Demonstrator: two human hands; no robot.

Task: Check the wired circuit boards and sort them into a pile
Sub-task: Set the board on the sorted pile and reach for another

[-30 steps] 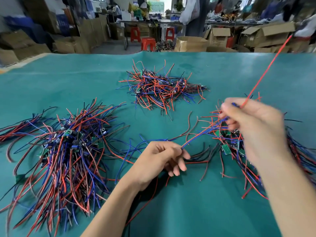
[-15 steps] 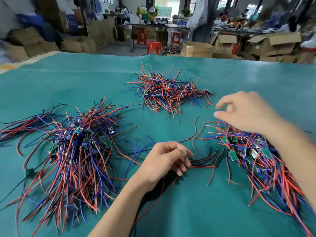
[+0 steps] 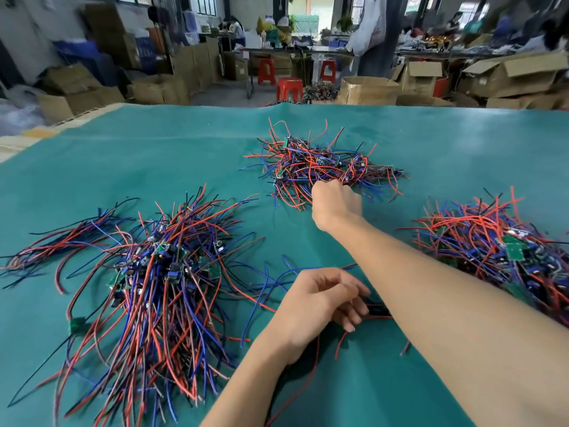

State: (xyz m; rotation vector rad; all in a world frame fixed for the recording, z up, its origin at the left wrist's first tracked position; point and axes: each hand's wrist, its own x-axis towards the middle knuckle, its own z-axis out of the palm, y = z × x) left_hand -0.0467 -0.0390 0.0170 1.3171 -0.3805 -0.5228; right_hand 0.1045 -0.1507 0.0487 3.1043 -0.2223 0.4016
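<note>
Wired circuit boards: small green boards trailing red, blue and black leads, in three heaps. Largest heap (image 3: 147, 291) at left of frame; a tangled far heap (image 3: 320, 167) at upper centre; a third heap (image 3: 498, 251) at right edge. My right hand (image 3: 335, 201) reaches to the near edge of the far heap, fingers curled down into its wires; grip hidden. My left hand (image 3: 320, 300), lower centre, curls over loose leads (image 3: 374, 317) on the bench (image 3: 154, 155). Bench covered in teal cloth; cardboard boxes (image 3: 366, 90) and red stools (image 3: 289, 87) behind.
</note>
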